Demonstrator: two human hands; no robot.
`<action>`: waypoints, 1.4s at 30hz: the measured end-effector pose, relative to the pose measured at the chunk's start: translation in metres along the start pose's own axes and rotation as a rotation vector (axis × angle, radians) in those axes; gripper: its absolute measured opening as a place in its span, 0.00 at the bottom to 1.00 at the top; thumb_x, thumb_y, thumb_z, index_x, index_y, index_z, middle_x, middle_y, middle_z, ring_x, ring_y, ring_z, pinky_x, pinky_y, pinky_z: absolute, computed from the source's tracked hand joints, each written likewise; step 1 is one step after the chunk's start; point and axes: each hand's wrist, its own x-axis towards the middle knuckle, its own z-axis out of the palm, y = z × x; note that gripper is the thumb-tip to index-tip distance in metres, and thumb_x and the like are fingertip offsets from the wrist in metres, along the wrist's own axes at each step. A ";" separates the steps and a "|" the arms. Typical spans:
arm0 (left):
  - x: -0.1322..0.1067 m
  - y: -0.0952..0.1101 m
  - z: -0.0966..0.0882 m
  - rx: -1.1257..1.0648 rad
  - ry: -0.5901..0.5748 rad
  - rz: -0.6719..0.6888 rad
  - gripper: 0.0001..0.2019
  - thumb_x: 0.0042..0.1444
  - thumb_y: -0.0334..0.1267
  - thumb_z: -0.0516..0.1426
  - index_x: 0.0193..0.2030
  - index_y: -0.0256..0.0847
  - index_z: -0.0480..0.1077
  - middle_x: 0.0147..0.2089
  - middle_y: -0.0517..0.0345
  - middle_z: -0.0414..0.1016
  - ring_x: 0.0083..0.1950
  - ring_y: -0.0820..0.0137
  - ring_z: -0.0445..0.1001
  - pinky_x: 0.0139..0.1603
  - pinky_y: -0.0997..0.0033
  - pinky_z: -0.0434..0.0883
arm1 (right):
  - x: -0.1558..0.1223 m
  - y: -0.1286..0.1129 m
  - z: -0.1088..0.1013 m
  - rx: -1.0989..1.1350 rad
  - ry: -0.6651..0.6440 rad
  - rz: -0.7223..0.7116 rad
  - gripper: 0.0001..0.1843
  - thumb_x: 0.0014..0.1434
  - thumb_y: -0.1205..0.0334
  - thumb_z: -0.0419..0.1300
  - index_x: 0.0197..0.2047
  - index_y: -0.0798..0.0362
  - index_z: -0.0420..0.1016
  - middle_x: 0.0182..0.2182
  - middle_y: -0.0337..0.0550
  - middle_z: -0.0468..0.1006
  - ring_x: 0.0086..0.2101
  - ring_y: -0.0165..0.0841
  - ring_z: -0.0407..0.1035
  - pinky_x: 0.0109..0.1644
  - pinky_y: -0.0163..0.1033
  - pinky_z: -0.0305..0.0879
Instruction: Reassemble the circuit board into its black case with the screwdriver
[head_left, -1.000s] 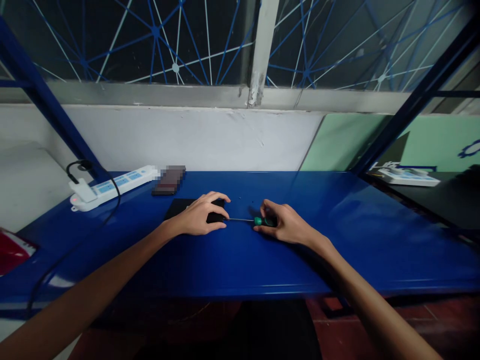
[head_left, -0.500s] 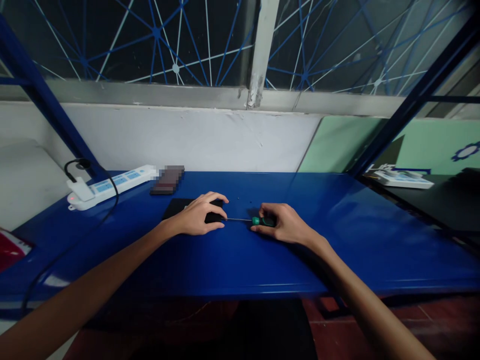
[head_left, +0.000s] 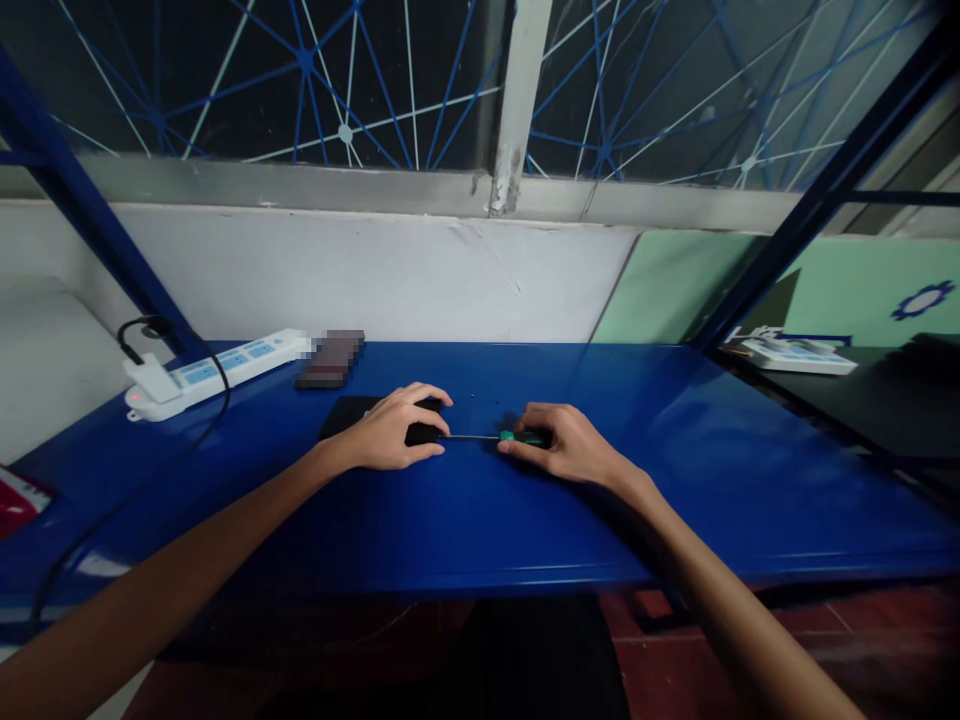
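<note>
My left hand (head_left: 394, 430) lies over a flat black rectangular object (head_left: 343, 412), gripping it with curved fingers and thumb at its right end. The hand hides much of this object, and I cannot make out its exact kind. From the right, a screwdriver (head_left: 472, 437) with a thin metal shaft and a green-and-black handle points level at the object's right edge. Its tip meets or nearly meets that edge beside my left fingertips. My right hand (head_left: 568, 442) is closed around the handle, thumb and fingers pinching near the green collar.
Two tiny dark bits, perhaps screws (head_left: 472, 396), lie on the blue table (head_left: 480, 530) beyond the shaft. A white power strip (head_left: 225, 370) with a plugged-in adapter and black cable (head_left: 127, 490) sits at left, next to a pixelated dark phone-like slab (head_left: 330, 360). Blue posts flank the table.
The whole view has shifted slightly. My right fingers have rolled a little on the screwdriver handle, covering more of its green part. My left hand keeps its place on the black object.
</note>
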 end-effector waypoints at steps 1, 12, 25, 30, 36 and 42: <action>0.000 0.000 0.000 0.001 -0.001 0.001 0.07 0.56 0.42 0.59 0.41 0.47 0.77 0.59 0.54 0.65 0.60 0.55 0.63 0.60 0.45 0.60 | 0.000 0.001 0.001 -0.007 0.006 -0.011 0.20 0.57 0.44 0.59 0.27 0.54 0.72 0.27 0.41 0.71 0.24 0.28 0.61 0.29 0.36 0.51; 0.000 0.003 -0.001 -0.012 0.019 0.000 0.09 0.58 0.43 0.57 0.43 0.47 0.76 0.58 0.53 0.66 0.59 0.57 0.64 0.58 0.47 0.62 | 0.001 0.001 0.004 0.002 -0.024 0.043 0.18 0.54 0.45 0.62 0.33 0.51 0.65 0.18 0.32 0.64 0.20 0.27 0.56 0.26 0.34 0.47; 0.001 0.003 -0.003 -0.044 0.013 -0.023 0.08 0.56 0.43 0.60 0.41 0.47 0.77 0.58 0.53 0.66 0.59 0.57 0.65 0.58 0.48 0.64 | 0.001 0.001 0.003 -0.002 -0.006 0.056 0.19 0.54 0.43 0.61 0.31 0.51 0.66 0.17 0.32 0.62 0.19 0.26 0.55 0.25 0.34 0.46; 0.002 0.004 -0.003 -0.034 0.007 -0.018 0.07 0.56 0.41 0.60 0.40 0.46 0.77 0.58 0.53 0.66 0.59 0.57 0.65 0.58 0.49 0.64 | 0.001 0.001 0.004 0.009 -0.021 0.041 0.19 0.54 0.44 0.61 0.31 0.51 0.66 0.17 0.31 0.63 0.19 0.26 0.55 0.26 0.34 0.46; 0.001 0.001 -0.001 -0.024 0.006 -0.006 0.07 0.56 0.42 0.59 0.40 0.47 0.77 0.58 0.54 0.66 0.59 0.57 0.65 0.58 0.47 0.63 | 0.001 -0.001 0.003 0.033 -0.014 0.046 0.19 0.54 0.44 0.61 0.31 0.51 0.66 0.17 0.32 0.62 0.19 0.26 0.54 0.25 0.34 0.46; 0.001 0.000 -0.001 -0.034 0.013 -0.010 0.10 0.56 0.42 0.59 0.45 0.48 0.75 0.58 0.54 0.66 0.59 0.57 0.64 0.58 0.48 0.63 | 0.002 -0.001 0.004 0.049 -0.040 0.046 0.18 0.56 0.44 0.60 0.31 0.52 0.68 0.17 0.32 0.62 0.19 0.26 0.53 0.25 0.35 0.45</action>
